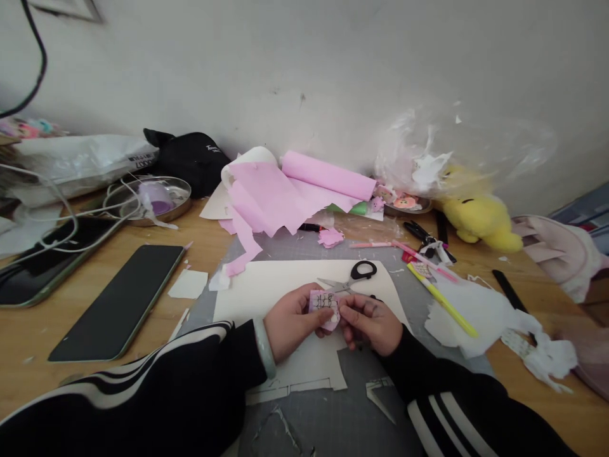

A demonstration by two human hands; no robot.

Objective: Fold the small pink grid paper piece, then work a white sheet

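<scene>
Pinching a small pink paper piece (325,308) between left hand (290,327) and right hand (371,327), fingers closed on its edges, above white card (285,282), scissors (349,277) lying nearby; steady grip looks key.

Both hands (333,324) pinch a pink paper piece (325,306).

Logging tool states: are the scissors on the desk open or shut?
Open: the scissors lie on the cream sheet with blades spread apart, untouched by either hand.

Pink paper roll (328,176), yellow plush toy (480,219), black-handled scissors (354,275), black sleeves (190,381) striped white.
</scene>
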